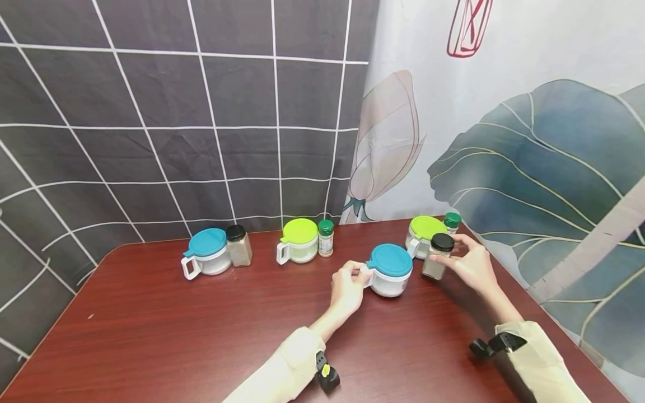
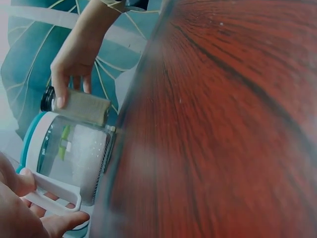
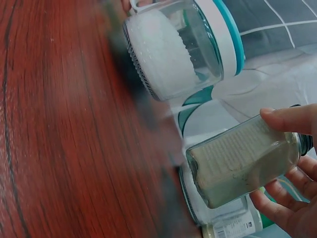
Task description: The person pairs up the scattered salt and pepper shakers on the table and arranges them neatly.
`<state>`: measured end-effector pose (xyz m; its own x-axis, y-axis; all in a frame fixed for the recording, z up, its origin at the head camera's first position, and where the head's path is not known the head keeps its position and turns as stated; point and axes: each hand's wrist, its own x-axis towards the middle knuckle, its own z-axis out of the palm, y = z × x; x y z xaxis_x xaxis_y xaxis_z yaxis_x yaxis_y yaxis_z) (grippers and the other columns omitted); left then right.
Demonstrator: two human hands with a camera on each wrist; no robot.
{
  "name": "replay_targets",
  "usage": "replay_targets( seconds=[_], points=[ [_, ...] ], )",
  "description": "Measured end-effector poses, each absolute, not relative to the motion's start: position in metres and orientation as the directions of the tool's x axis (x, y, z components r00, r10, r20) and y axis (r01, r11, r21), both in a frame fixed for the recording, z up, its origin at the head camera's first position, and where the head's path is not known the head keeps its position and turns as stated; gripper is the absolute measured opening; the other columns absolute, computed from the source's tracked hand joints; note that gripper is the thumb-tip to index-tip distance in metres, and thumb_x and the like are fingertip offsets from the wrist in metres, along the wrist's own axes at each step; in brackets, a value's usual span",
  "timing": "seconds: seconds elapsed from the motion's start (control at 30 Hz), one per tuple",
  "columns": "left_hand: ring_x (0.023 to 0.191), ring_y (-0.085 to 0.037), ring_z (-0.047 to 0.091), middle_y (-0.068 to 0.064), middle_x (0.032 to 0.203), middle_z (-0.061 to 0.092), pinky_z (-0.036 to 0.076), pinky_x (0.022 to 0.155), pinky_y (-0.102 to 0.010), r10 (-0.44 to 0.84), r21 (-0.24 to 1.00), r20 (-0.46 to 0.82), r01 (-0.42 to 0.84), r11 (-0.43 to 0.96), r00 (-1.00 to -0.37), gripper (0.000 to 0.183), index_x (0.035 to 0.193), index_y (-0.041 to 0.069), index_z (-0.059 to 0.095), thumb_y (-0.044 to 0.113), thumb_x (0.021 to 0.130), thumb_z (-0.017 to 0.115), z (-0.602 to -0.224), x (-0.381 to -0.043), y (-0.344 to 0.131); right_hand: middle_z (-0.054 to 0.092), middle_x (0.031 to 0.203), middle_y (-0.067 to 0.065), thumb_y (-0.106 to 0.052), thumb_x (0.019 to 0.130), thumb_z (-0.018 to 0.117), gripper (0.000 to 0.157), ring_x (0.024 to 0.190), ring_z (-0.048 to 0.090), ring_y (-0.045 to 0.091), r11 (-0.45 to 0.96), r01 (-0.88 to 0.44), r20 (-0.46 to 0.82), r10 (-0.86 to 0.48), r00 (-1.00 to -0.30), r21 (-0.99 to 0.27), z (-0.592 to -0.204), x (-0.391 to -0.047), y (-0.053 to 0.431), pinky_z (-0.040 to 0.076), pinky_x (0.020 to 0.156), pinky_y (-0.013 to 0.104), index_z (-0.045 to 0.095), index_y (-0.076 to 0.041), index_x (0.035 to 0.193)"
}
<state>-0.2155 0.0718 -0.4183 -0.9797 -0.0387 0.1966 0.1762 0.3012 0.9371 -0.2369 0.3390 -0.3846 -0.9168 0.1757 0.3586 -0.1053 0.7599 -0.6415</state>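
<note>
The blue jar [image 1: 389,277] is gripped by its handle [image 2: 59,187] in the fingers of the left hand [image 1: 347,288], which is placed just left of the jar. White contents are seen through the jar's clear wall. Just right of the blue jar, a black-capped bottle [image 1: 434,265] is pinched near its cap between the thumb and fingers of the right hand [image 1: 472,266]; whether either held thing is supported by the bench [image 1: 201,336] cannot be told. Behind and right of the blue jar, a green jar [image 1: 425,228] is partly hidden by the held bottle, with a green-capped bottle [image 1: 452,220] set farther right. Left of and behind the blue jar, a second green jar [image 1: 300,238] is stood, with a second green-capped bottle [image 1: 326,239] on its nearer side. Well left of the blue jar, a second blue jar [image 1: 208,252] and a second black-capped bottle [image 1: 240,247] are stood side by side.
</note>
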Motion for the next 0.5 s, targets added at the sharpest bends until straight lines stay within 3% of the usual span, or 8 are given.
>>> replay_targets(
  seconds=[0.3, 0.5],
  points=[
    [0.083, -0.018, 0.071, -0.009, 0.089, 0.075, 0.053, 0.072, -0.024, -0.039, 0.941, 0.198, 0.179, 0.288, -0.979, 0.014, 0.095, 0.007, 0.070, 0.017, 0.086, 0.069, -0.417, -0.214, 0.063, 0.065, 0.110, 0.024, -0.031, 0.075, 0.081, 0.064, 0.091, 0.065, 0.036, 0.749, -0.117, 0.343, 0.154, -0.927, -0.652, -0.384, -0.237, 0.329, 0.044, 0.064, 0.013, 0.056, 0.001, 0.124],
    [0.085, -0.017, 0.070, -0.009, 0.091, 0.074, 0.052, 0.075, -0.025, -0.032, 0.942, 0.193, 0.176, 0.285, -0.981, 0.014, 0.095, 0.007, 0.070, 0.018, 0.087, 0.068, -0.418, -0.215, 0.057, 0.065, 0.108, 0.023, -0.031, 0.074, 0.082, 0.065, 0.089, 0.066, 0.033, 0.743, -0.138, 0.346, 0.132, -0.929, -0.655, -0.385, -0.240, 0.323, 0.044, 0.064, 0.010, 0.055, 0.002, 0.124]
  ],
)
